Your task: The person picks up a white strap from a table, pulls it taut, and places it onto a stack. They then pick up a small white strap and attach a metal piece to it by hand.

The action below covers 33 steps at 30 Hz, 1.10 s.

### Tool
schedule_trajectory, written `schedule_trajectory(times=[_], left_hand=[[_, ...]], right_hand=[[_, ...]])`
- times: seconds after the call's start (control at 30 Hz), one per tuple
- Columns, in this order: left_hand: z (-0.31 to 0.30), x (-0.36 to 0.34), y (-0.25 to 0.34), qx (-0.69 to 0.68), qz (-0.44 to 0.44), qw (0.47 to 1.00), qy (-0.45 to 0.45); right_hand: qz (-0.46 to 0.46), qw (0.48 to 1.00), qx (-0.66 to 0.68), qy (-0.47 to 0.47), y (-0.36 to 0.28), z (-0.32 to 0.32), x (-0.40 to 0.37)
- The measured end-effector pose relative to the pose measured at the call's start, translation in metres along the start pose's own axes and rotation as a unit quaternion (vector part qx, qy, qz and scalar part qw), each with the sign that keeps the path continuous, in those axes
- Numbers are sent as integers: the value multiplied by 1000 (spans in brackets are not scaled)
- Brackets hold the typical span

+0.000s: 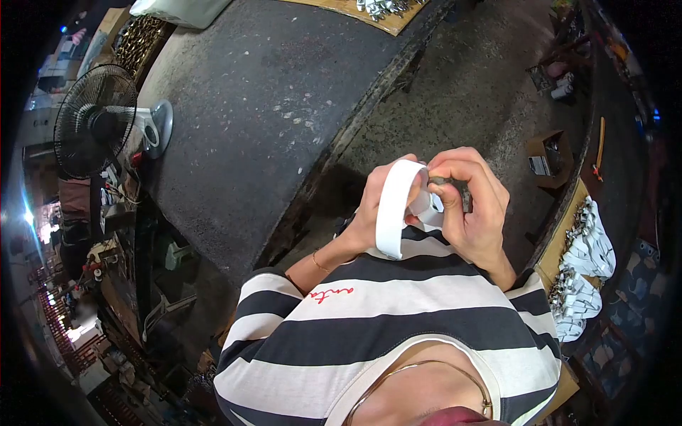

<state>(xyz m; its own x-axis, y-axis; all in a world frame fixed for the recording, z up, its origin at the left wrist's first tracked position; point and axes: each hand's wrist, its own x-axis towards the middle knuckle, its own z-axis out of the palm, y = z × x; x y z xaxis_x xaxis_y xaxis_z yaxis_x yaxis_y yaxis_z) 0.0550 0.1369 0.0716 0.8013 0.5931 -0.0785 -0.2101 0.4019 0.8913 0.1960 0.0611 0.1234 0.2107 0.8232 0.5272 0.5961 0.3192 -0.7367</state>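
A white belt-like strap [395,206] is looped in front of my chest. My left hand [368,206] is closed around it from the left, with part of its fingers hidden behind the band. My right hand [474,202] is closed in a pinch at the strap's far end, thumb against forefinger. Between those fingertips shows a small dull, metal-looking piece [437,182], and its exact kind cannot be made out. Both hands are close together above the striped shirt.
A dark worktable [249,106] lies ahead on the left, with a standing fan [99,121] on it. Bundles of white straps with metal ends [586,248] lie on a board at the right. A cardboard box [549,157] is on the floor beyond.
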Motion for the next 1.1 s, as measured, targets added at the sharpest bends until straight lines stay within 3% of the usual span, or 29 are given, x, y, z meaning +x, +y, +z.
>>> schedule_trajectory(times=[0.13, 0.2, 0.27, 0.33, 0.43, 0.6, 0.7, 0.77, 0.83, 1.0, 1.1], left_hand=[[-3, 0, -4, 54, 53, 997, 17], [-9, -5, -15, 40, 34, 998, 26], [-6, -8, -14, -63, -59, 991, 100], [-8, -4, -12, -4, -10, 997, 72], [-11, -2, -9, 51, 25, 998, 36], [-8, -1, 1, -16, 27, 999, -23], [-6, -2, 2, -34, -29, 998, 41], [-5, -2, 10, -39, -49, 998, 28], [-4, -3, 9, -45, -70, 996, 16], [-9, 1, -3, 41, 65, 996, -41], [-2, -3, 7, 44, 57, 997, -10]], right_hand=[[13, 999, -4, 45, 4, 9, 4], [44, 995, 63, 59, 10, 10, 1], [78, 986, 132, 67, 10, 8, 3], [-7, 1000, 4, 3, 3, 3, 13], [-17, 999, -37, -31, -2, -1, 16], [-23, 998, -26, -46, 0, -6, 8], [-35, 998, 3, -50, 2, -9, 6], [-42, 998, 27, -48, 4, -6, 4], [-5, 998, 54, 22, 6, 0, -2], [-39, 998, -30, 27, 0, 3, 1], [-52, 997, -62, 17, -2, 2, -3]])
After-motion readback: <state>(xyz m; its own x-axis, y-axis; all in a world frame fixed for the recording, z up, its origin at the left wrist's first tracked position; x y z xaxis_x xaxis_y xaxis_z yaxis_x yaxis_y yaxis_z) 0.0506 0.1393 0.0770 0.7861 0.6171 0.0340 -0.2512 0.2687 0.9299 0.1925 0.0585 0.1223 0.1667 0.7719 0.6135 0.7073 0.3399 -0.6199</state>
